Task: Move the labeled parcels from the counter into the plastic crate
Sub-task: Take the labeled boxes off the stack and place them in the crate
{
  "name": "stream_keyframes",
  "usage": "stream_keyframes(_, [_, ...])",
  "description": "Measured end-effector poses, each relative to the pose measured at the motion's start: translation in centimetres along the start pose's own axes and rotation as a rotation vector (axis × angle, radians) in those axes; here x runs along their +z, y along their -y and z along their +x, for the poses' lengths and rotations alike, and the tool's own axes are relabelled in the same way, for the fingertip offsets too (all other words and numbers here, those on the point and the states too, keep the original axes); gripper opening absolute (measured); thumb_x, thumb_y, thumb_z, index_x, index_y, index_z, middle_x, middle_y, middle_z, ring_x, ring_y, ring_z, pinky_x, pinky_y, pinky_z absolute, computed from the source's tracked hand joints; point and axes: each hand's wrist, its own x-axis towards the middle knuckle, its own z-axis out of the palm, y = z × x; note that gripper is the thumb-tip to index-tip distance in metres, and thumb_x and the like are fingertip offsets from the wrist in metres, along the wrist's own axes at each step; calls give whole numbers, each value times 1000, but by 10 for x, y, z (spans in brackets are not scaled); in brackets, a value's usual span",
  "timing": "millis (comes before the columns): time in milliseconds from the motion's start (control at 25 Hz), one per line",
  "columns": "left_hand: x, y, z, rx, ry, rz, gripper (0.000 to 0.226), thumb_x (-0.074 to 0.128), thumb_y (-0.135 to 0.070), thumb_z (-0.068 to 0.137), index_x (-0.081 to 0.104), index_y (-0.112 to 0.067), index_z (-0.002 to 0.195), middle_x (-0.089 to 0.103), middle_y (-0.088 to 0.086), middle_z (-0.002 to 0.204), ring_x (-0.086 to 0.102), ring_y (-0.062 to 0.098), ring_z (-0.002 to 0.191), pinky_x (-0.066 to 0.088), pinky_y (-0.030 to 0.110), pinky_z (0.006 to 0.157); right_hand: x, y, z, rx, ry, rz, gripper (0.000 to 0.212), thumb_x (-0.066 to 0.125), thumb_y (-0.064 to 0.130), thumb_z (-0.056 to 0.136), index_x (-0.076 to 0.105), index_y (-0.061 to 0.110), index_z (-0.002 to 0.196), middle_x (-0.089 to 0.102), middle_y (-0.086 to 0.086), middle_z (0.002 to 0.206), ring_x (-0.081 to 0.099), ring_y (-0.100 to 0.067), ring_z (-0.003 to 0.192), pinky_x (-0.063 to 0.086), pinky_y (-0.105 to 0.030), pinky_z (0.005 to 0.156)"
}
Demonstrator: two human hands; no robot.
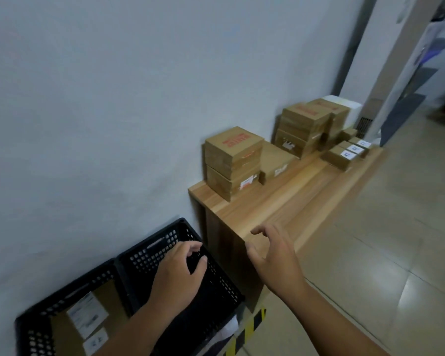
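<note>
Only the head view here, and both hands are carrying nothing: the left hand (180, 268) is hanging over the black plastic crate (144, 260) with its fingers loosely curled round air. The right hand (275, 255) is hovering spread and relaxed above the near corner of the desk (293, 201). The bit that matters: the nearest stack of parcels (231, 160) is sitting at about 11 o'clock from the right hand, well apart from it, so I'm guessing the right is the nearer one for the reach. The desk is running 7 to 1 o'clock, and that stack's top seems to be lying long-ways roughly 8 to 2. More boxes are trailing off toward 1 o'clock, including small white-labelled ones (350, 150). One labelled parcel (82, 314) is already lying in the crate, at 7 o'clock from the left hand.
</note>
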Motion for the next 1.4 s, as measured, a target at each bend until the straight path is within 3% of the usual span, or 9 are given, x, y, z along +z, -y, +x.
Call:
stream_keyframes(240, [97, -101, 22, -26, -32, 23, 29, 63, -40, 93, 58, -36, 121, 58, -25, 114, 54, -4, 109, 47, 24, 93, -91, -98, 34, 33, 17, -32, 25, 68, 39, 90, 57, 33, 112, 54, 17, 109, 51, -6, 109, 45, -27, 99])
stream_keyframes(440, [143, -141, 55, -49, -18, 51, 32, 63, -39, 94, 58, -31, 125, 59, -19, 119, 54, 0, 113, 50, 31, 98, -128, -154, 62, 76, 12, -25, 26, 68, 40, 91, 56, 34, 113, 54, 18, 112, 50, -4, 110, 41, -22, 97])
stream_keyframes(640, [182, -155, 116, -71, -21, 55, 32, 63, -38, 95, 58, -31, 126, 58, -19, 120, 55, 3, 114, 50, 34, 99, -134, -197, 116, 58, 56, -34, 24, 69, 37, 91, 57, 33, 111, 54, 18, 111, 50, -4, 110, 44, -28, 100])
stream_keyframes(840, [217, -160, 197, -135, -40, 9, 31, 63, -38, 94, 56, -35, 125, 55, -22, 117, 52, -1, 111, 41, 22, 89, -133, -228, 202, 24, 81, -53, 24, 70, 34, 91, 58, 31, 112, 56, 17, 111, 49, -3, 107, 43, -31, 101])
stream_keyframes(1120, [252, -173, 282, -151, -108, 56, 30, 63, -40, 93, 59, -34, 122, 55, -22, 112, 54, 0, 105, 50, 28, 91, -124, -274, 303, 3, 149, -43, 27, 72, 34, 89, 59, 30, 113, 55, 16, 112, 51, -4, 106, 45, -26, 94])
stream_keyframes(1400, [307, -186, 355, -342, -185, 155, 34, 57, -45, 95, 54, -37, 129, 52, -21, 123, 52, 1, 113, 50, 31, 97, -103, -342, 417, -123, 327, -4, 27, 73, 30, 89, 60, 27, 112, 57, 13, 108, 52, -6, 107, 46, -32, 97])
